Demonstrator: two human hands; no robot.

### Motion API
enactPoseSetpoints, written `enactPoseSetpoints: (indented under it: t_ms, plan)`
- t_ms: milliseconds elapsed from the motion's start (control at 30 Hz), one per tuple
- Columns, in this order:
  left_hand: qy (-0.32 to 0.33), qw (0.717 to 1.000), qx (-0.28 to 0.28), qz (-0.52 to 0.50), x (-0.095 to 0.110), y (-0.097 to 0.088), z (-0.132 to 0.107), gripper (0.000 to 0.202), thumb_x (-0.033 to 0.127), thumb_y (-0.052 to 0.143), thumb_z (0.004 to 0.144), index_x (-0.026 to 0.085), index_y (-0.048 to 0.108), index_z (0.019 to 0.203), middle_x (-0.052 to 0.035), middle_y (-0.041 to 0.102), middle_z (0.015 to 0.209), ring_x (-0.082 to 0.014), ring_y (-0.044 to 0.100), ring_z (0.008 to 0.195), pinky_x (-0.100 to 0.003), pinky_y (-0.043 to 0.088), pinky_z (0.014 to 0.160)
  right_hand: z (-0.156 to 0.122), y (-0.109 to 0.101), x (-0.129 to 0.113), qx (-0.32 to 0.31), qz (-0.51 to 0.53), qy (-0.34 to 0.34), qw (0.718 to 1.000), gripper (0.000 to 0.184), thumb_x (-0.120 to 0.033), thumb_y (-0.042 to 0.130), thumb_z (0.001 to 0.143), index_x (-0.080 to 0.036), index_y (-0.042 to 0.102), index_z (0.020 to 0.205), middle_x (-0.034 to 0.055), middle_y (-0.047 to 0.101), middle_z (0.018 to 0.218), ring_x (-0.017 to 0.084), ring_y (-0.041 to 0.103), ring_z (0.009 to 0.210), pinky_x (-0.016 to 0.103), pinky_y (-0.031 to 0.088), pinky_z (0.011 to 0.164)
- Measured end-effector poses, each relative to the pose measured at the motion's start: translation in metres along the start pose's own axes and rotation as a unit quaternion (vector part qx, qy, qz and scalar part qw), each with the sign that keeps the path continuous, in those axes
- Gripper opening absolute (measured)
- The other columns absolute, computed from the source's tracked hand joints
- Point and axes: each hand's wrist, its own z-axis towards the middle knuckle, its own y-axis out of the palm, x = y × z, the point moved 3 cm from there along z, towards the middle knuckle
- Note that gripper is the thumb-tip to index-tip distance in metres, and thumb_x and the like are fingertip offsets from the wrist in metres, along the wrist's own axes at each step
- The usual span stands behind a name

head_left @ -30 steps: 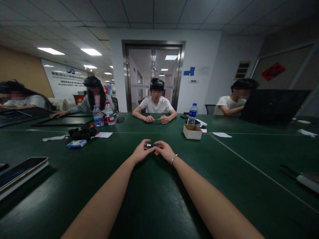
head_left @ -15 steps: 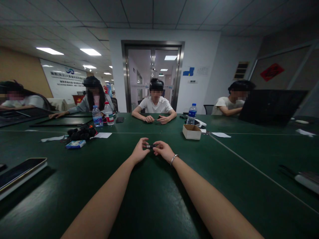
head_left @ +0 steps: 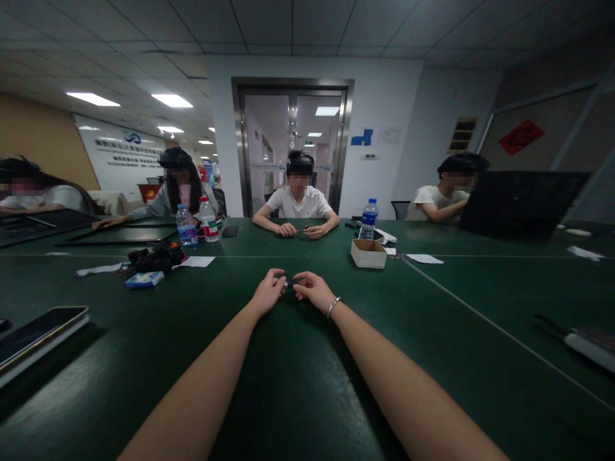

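A small dark stick-shaped piece with a silvery end (head_left: 289,284) spans the gap between my hands, just above the green table (head_left: 307,358). My right hand (head_left: 314,292), with a metal bracelet (head_left: 335,308) at the wrist, is closed around its dark end. At the silvery end, my left hand (head_left: 269,293) has its thumb and fingers closed on the piece. Fingers cover much of it, so its exact kind does not show.
An open cardboard box (head_left: 368,254) stands ahead to the right, near a water bottle (head_left: 369,219). Ahead left lie a black bundle (head_left: 156,257) and a blue-white packet (head_left: 144,280). A phone (head_left: 41,336) lies at the left. A person (head_left: 298,205) sits opposite.
My left thumb and fingers have closed in on the silvery end, where they were spread apart before. My right hand keeps its hold. The view has shifted slightly.
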Motion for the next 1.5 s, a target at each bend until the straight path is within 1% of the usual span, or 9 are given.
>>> enactPoseSetpoints:
  t_ms: [133, 267, 400, 533, 667, 800, 1067, 1233, 1500]
  plan:
    - [0.029, 0.999, 0.024, -0.005, 0.0055, -0.0010, -0.0019, 0.059, 0.027, 0.061, 0.067, 0.020, 0.034, 0.119, -0.0006, 0.052, 0.081, -0.0121, 0.052, 0.072, -0.024, 0.041, 0.066, -0.0003, 0.0000, -0.0009, 0.006, 0.001, 0.004, 1.000, 0.027, -0.016, 0.066, 0.067, -0.014, 0.053, 0.091, -0.0044, 0.056, 0.056, 0.009, 0.057, 0.050, 0.020, 0.048, 0.048]
    - [-0.007, 1.000, -0.022, 0.000, 0.0078, 0.0012, -0.0041, 0.039, 0.036, 0.043, 0.080, 0.017, 0.040, 0.114, 0.0014, 0.048, 0.067, -0.0117, 0.048, 0.060, -0.023, 0.038, 0.057, -0.0006, 0.0004, -0.0017, 0.006, -0.011, 0.009, 1.000, 0.026, -0.014, 0.064, 0.068, -0.013, 0.053, 0.091, -0.0036, 0.057, 0.057, 0.009, 0.057, 0.050, 0.020, 0.047, 0.048]
    - [0.019, 1.000, -0.009, -0.004, 0.0087, 0.0003, -0.0036, 0.054, 0.029, 0.058, 0.069, 0.018, 0.037, 0.117, 0.0007, 0.049, 0.077, -0.0110, 0.048, 0.065, -0.022, 0.039, 0.061, -0.0012, -0.0001, -0.0022, 0.009, 0.002, 0.009, 1.000, 0.027, -0.017, 0.066, 0.068, -0.013, 0.052, 0.091, -0.0037, 0.056, 0.057, 0.010, 0.057, 0.051, 0.021, 0.048, 0.049]
    - [0.002, 0.999, -0.032, -0.011, 0.0046, 0.0022, -0.0017, 0.038, 0.036, 0.042, 0.080, 0.016, 0.042, 0.112, 0.0017, 0.047, 0.066, -0.0111, 0.045, 0.058, -0.023, 0.037, 0.057, -0.0015, 0.0003, -0.0028, 0.001, -0.005, 0.002, 1.000, 0.029, -0.018, 0.068, 0.065, -0.013, 0.054, 0.090, -0.0038, 0.056, 0.057, 0.010, 0.057, 0.051, 0.021, 0.048, 0.049]
    - [0.028, 1.000, -0.002, -0.003, 0.0040, 0.0006, -0.0004, 0.048, 0.028, 0.055, 0.071, 0.018, 0.039, 0.116, 0.0005, 0.050, 0.076, -0.0113, 0.049, 0.066, -0.023, 0.039, 0.061, -0.0017, 0.0002, -0.0032, 0.001, 0.000, 0.000, 1.000, 0.029, -0.016, 0.068, 0.064, -0.014, 0.054, 0.090, -0.0042, 0.056, 0.057, 0.009, 0.056, 0.050, 0.021, 0.047, 0.048]
    - [0.000, 1.000, -0.024, -0.004, 0.0005, 0.0020, 0.0006, 0.036, 0.031, 0.041, 0.080, 0.017, 0.042, 0.113, 0.0017, 0.048, 0.066, -0.0109, 0.046, 0.057, -0.023, 0.037, 0.055, -0.0019, 0.0007, -0.0038, -0.003, -0.007, 0.001, 1.000, 0.028, -0.016, 0.067, 0.065, -0.014, 0.054, 0.090, -0.0039, 0.057, 0.057, 0.010, 0.056, 0.050, 0.021, 0.047, 0.048]
    - [-0.004, 0.999, -0.026, 0.022, 0.0010, 0.0012, -0.0002, 0.036, 0.029, 0.041, 0.080, 0.017, 0.044, 0.114, 0.0008, 0.049, 0.068, -0.0125, 0.048, 0.062, -0.025, 0.039, 0.060, -0.0011, 0.0004, -0.0026, -0.002, -0.013, 0.003, 1.000, 0.029, -0.016, 0.068, 0.064, -0.014, 0.054, 0.090, -0.0034, 0.058, 0.058, 0.010, 0.056, 0.050, 0.022, 0.047, 0.049]
    - [0.024, 1.000, 0.000, 0.009, 0.0054, 0.0005, -0.0014, 0.050, 0.014, 0.054, 0.066, 0.017, 0.042, 0.115, -0.0010, 0.051, 0.081, -0.0124, 0.050, 0.074, -0.024, 0.040, 0.069, -0.0010, -0.0001, -0.0021, 0.003, -0.012, 0.004, 1.000, 0.029, -0.014, 0.066, 0.065, -0.013, 0.054, 0.091, -0.0037, 0.057, 0.056, 0.010, 0.057, 0.050, 0.022, 0.048, 0.049]
    - [0.000, 0.999, -0.036, 0.004, 0.0042, 0.0011, -0.0018, 0.034, 0.037, 0.037, 0.082, 0.017, 0.051, 0.105, 0.0037, 0.046, 0.056, -0.0105, 0.042, 0.049, -0.022, 0.033, 0.050, -0.0014, 0.0005, -0.0029, -0.004, -0.016, 0.007, 1.000, 0.029, -0.016, 0.067, 0.065, -0.014, 0.053, 0.090, -0.0034, 0.057, 0.058, 0.010, 0.056, 0.051, 0.022, 0.048, 0.050]
